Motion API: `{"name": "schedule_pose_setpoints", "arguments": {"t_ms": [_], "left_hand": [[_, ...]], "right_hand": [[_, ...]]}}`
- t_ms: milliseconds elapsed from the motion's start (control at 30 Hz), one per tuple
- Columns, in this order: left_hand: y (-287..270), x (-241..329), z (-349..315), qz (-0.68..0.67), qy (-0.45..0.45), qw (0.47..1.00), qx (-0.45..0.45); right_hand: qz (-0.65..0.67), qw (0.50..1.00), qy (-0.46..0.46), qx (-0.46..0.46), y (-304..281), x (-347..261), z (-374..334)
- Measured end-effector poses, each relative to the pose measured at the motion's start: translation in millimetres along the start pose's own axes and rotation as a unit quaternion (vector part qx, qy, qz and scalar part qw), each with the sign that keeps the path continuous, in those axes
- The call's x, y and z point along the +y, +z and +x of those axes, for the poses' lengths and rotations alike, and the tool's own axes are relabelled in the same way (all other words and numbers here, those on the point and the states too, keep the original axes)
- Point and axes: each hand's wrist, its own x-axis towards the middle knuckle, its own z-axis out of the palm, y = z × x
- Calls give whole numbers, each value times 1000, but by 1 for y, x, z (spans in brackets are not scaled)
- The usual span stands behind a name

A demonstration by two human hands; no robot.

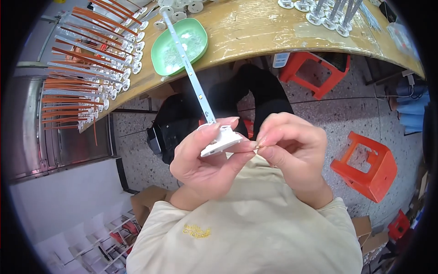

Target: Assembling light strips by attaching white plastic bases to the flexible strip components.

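Observation:
My left hand grips a white plastic base, from which a narrow LED strip sticks out up and to the left, over the table edge. Small yellowish LEDs dot the strip. Close beside it, my right hand is closed in a pinch. Thumb and forefinger hold a thin wire that meets my left fingertips; its ends are mostly hidden by the fingers. Under the strip's upper part stands a green bowl with small clear pieces in it.
On the wooden table, many white-based strips line the left side, with brown ones among them. More stand upright at the far right. White round parts lie behind the bowl. Red stools stand on the speckled floor to the right.

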Motion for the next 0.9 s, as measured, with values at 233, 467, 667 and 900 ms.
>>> {"name": "schedule_pose_setpoints", "arguments": {"t_ms": [233, 467, 667, 900], "left_hand": [[0, 2, 3, 6, -23, 1000, -9], [-1, 3, 2, 24, -28, 999, -4], [2, 4, 0, -21, -30, 999, 2], [-17, 8, -9, -50, -21, 994, -94]], "right_hand": [[-320, 929, -187, 2, 1, -4, 2], [-350, 913, -211, -18, -2, -3, 4], [-364, 900, -238, -19, 0, -6, 4], [-401, 855, -327, 12, 10, -7, 5]]}}
